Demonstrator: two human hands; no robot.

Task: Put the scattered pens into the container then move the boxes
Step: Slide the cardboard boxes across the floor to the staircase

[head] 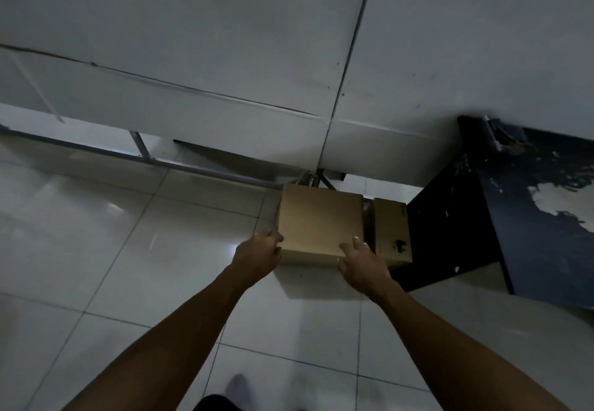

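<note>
A brown cardboard box [319, 222] sits low over the tiled floor, under the edge of white tables. My left hand [258, 254] grips its near left corner. My right hand [361, 264] grips its near right corner, fingers lying on the top face. Whether the box rests on the floor or is just lifted I cannot tell. A second, narrower cardboard box [392, 230] stands right beside it on the right, touching a dark cabinet. No pens or pen container are in view.
White tables [225, 57] fill the upper half, with a metal leg frame [144, 150] below. A dark blue cabinet [514, 211] with chipped paint stands at the right. Glossy white floor tiles [128, 266] spread to the left and front. My foot [236, 386] shows at the bottom.
</note>
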